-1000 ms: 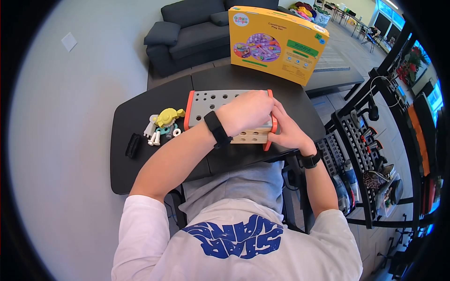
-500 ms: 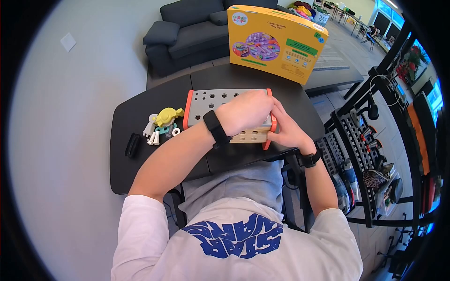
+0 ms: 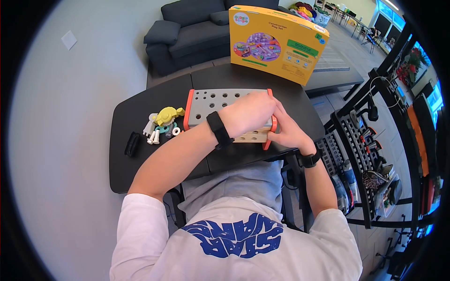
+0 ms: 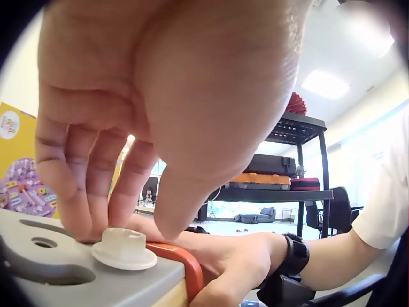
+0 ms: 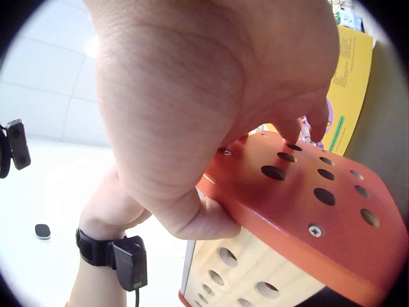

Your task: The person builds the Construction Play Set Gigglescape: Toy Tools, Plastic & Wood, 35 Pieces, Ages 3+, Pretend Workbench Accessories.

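A toy workbench [image 3: 199, 106] with a grey holed top, red end panels and pale wooden sides stands before me. My left hand [image 3: 248, 112] is bent down over its right end. In the left wrist view, a white hex-headed bolt with a flange [image 4: 124, 248] sits on the grey top. My left thumb [image 4: 172, 217] and fingers [image 4: 77, 198] come down around the bolt with a gap between them. My right hand [image 3: 291, 131] grips the red end panel [image 5: 307, 204], thumb at its edge by the wooden side, other fingers over the panel.
Left of the workbench lie a yellow toy piece [image 3: 168, 116], white bolts [image 3: 153, 137], a white ring [image 3: 176, 131] and a black object [image 3: 132, 144]. A yellow play-set box [image 3: 279, 44] stands upright at the table's back. A black shelf rack [image 3: 356, 126] is to the right.
My left hand and wrist have turned and shifted slightly to the right over the workbench. The right hand keeps its place on the end panel.
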Demonstrator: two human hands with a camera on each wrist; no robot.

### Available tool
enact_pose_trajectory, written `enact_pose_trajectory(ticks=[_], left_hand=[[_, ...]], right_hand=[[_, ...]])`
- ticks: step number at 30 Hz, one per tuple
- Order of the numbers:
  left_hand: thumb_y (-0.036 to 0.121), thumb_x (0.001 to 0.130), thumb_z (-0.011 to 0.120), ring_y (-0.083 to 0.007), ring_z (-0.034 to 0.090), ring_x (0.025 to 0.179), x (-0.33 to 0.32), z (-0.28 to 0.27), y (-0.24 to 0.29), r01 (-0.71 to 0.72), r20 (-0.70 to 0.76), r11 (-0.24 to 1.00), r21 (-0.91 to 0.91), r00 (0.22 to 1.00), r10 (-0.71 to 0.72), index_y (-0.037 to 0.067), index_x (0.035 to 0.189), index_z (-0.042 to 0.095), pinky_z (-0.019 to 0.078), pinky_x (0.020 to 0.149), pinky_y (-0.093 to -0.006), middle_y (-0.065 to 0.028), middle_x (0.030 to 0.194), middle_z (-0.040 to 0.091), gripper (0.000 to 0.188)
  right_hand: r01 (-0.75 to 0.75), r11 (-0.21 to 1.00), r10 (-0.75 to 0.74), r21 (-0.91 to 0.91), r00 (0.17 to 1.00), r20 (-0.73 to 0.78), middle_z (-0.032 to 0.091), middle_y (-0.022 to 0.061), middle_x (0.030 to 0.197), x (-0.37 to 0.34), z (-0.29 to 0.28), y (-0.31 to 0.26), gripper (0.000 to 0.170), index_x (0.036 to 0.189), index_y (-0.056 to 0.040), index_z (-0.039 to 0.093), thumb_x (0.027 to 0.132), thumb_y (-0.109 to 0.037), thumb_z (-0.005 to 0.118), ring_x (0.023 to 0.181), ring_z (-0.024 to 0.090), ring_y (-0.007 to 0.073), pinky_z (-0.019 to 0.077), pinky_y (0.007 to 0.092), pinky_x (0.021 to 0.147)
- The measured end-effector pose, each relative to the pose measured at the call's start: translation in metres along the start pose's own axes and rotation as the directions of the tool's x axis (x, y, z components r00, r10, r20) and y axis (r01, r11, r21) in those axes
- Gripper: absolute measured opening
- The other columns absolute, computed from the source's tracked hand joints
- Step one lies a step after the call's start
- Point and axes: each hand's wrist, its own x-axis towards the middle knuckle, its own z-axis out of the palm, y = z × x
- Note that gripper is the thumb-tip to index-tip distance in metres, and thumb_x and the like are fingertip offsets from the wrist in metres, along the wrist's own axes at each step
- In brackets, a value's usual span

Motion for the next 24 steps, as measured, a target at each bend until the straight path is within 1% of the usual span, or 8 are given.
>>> enact_pose_trajectory(ticks=[1, 3, 10, 12, 15, 19, 21, 24], left_hand=[[0.002, 0.083, 0.064, -0.0370, 0.069, 0.099, 0.002, 0.007, -0.004, 0.000, 0.000, 1.000, 0.000, 1.000, 0.000, -0.001, 0.105, 0.072, 0.0566, 0.087, -0.0434, -0.0192, 0.116, 0.068, 0.024], [-0.003, 0.082, 0.063, -0.0367, 0.069, 0.098, 0.008, 0.028, -0.014, -0.160, -0.187, 0.987, -0.015, 0.970, 0.155, -0.002, 0.105, 0.071, 0.0569, 0.089, -0.0427, -0.0184, 0.113, 0.068, 0.024], [-0.003, 0.080, 0.067, -0.0294, 0.060, 0.121, -0.006, 0.025, -0.013, -0.246, -0.149, 0.956, 0.159, 0.951, 0.270, 0.001, 0.111, 0.069, 0.0513, 0.103, -0.0372, -0.0125, 0.117, 0.066, 0.031], [-0.001, 0.080, 0.069, -0.0273, 0.054, 0.127, -0.003, 0.035, -0.021, -0.326, -0.215, 0.916, 0.234, 0.901, 0.376, 0.003, 0.114, 0.067, 0.0479, 0.108, -0.0368, -0.0102, 0.121, 0.064, 0.035], [0.002, 0.083, 0.068, -0.0291, 0.057, 0.123, -0.006, 0.028, -0.036, -0.450, -0.249, 0.888, 0.090, 0.854, 0.458, 0.003, 0.113, 0.067, 0.0489, 0.106, -0.0385, -0.0113, 0.120, 0.064, 0.031], [0.004, 0.086, 0.066, -0.0309, 0.059, 0.120, -0.010, 0.024, -0.022, -0.422, -0.345, 0.901, -0.098, 0.864, 0.367, 0.003, 0.110, 0.069, 0.0505, 0.101, -0.0402, -0.0129, 0.119, 0.064, 0.024], [0.006, 0.087, 0.065, -0.0334, 0.064, 0.111, -0.006, 0.027, -0.015, -0.157, -0.221, 0.987, -0.035, 0.964, 0.145, 0.002, 0.104, 0.070, 0.0531, 0.094, -0.0423, -0.0161, 0.116, 0.064, 0.018], [0.006, 0.085, 0.067, -0.0348, 0.068, 0.102, 0.000, 0.039, -0.021, -0.189, -0.288, 0.981, -0.042, 0.943, 0.170, 0.001, 0.100, 0.071, 0.0555, 0.089, -0.0426, -0.0180, 0.113, 0.066, 0.016]], right_hand=[[-0.006, 1.000, 0.006, 0.008, 1.000, -0.005, 0.027, 0.0141, 0.162, 0.000, 0.000, 0.001, 0.081, 0.148, -0.0098, 0.041, 0.072, -0.012, 0.068, 0.142, 0.041, 0.0414, 0.0415, 0.0445, 0.114], [-0.012, 1.000, 0.012, 0.016, 1.000, -0.008, 0.027, 0.0141, 0.163, -0.002, 0.001, 0.003, 0.081, 0.147, -0.0098, 0.042, 0.071, -0.012, 0.068, 0.142, 0.041, 0.0414, 0.0414, 0.0446, 0.114], [-0.003, 1.000, 0.003, 0.004, 1.000, 0.000, 0.027, 0.0139, 0.163, 0.000, 0.001, 0.007, 0.079, 0.146, -0.0100, 0.043, 0.071, -0.011, 0.068, 0.143, 0.041, 0.0414, 0.0413, 0.0443, 0.114], [-0.016, 1.000, 0.016, 0.013, 1.000, 0.006, 0.027, 0.0137, 0.163, 0.000, 0.001, 0.005, 0.079, 0.146, -0.0100, 0.043, 0.071, -0.011, 0.068, 0.143, 0.041, 0.0414, 0.0413, 0.0442, 0.114], [-0.010, 0.999, 0.009, 0.041, 1.000, 0.020, 0.027, 0.0142, 0.164, 0.001, 0.001, 0.009, 0.079, 0.146, -0.0096, 0.043, 0.071, -0.011, 0.068, 0.144, 0.041, 0.0409, 0.0409, 0.0436, 0.115], [-0.002, 0.999, 0.001, 0.038, 1.000, 0.011, 0.026, 0.0163, 0.163, 0.001, 0.003, 0.013, 0.079, 0.146, -0.0086, 0.043, 0.071, -0.010, 0.067, 0.145, 0.039, 0.0405, 0.0387, 0.0431, 0.117], [-0.018, 0.998, 0.017, 0.062, 1.000, 0.012, 0.026, 0.0168, 0.163, 0.001, 0.004, 0.009, 0.079, 0.146, -0.0083, 0.043, 0.071, -0.010, 0.067, 0.146, 0.037, 0.0406, 0.0377, 0.0431, 0.118], [-0.002, 0.997, -0.001, 0.078, 0.999, 0.032, 0.026, 0.0173, 0.163, 0.002, 0.003, 0.008, 0.078, 0.145, -0.0077, 0.044, 0.071, -0.009, 0.067, 0.149, 0.033, 0.0410, 0.0353, 0.0436, 0.119]])
